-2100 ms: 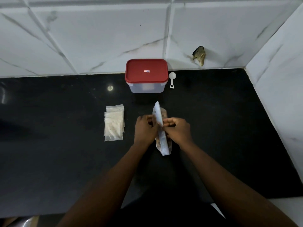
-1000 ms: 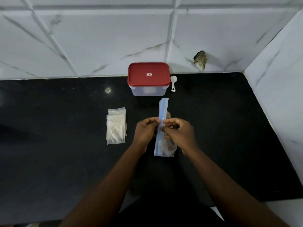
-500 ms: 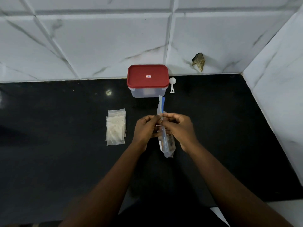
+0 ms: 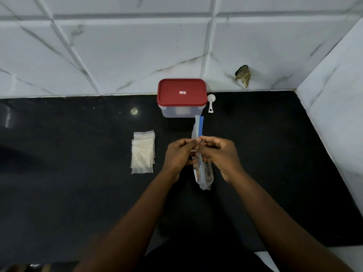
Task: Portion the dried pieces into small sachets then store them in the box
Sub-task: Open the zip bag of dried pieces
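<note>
A clear zip bag (image 4: 203,173) with brown dried pieces in its lower part stands on edge above the black counter (image 4: 78,193), its blue-striped top pointing toward the wall. My left hand (image 4: 177,156) and my right hand (image 4: 218,154) pinch the bag's top strip from either side, fingertips meeting at its middle. A small stack of empty sachets (image 4: 143,152) lies flat to the left of my hands. The clear box (image 4: 181,110) with a red lid, closed, stands at the back by the wall.
A small white scoop (image 4: 211,103) lies right of the box. White marble-patterned tiles form the back wall and the right side wall (image 4: 334,114). A chipped hole (image 4: 243,75) marks the back wall.
The bag has turned from lying tilted to standing edge-on between my hands. My fingertips have moved along its top strip. The view has shifted slightly downward.
</note>
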{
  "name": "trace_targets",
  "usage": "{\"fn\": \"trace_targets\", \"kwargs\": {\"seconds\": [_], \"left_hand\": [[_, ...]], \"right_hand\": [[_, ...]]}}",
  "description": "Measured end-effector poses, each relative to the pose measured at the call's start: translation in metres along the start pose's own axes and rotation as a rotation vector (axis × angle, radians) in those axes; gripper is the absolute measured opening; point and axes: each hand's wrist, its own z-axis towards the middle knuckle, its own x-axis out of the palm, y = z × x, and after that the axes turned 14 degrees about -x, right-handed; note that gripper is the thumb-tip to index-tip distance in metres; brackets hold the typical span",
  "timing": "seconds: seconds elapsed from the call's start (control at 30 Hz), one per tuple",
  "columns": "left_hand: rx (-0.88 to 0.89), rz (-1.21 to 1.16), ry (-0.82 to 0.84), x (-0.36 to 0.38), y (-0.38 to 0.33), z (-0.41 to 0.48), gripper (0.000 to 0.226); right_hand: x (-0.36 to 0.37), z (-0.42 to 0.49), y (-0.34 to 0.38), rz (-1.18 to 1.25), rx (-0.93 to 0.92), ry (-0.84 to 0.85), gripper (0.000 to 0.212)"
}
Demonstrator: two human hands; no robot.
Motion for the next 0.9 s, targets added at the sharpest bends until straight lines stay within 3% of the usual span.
{"fn": "trace_targets", "kwargs": {"seconds": [0.23,0.47,0.77,0.9], "left_hand": [[0.004,0.035,0.0,-0.003,-0.001,0.005,0.018],[-0.056,0.02,0.019,-0.002,0.003,0.01,0.023],[0.032,0.047,-0.009,0.0,-0.001,0.001,0.017],[0.048,0.044,0.024,0.001,-0.01,-0.007,0.024]], "right_hand": [[-0.003,0.002,0.003,0.008,0.024,-0.017,0.035],[-0.001,0.005,0.001,-0.134,0.04,-0.091,0.033],[0.0,0.004,0.013,0.03,0.06,-0.058,0.023],[0.0,0.001,0.021,0.024,0.014,-0.005,0.023]]}}
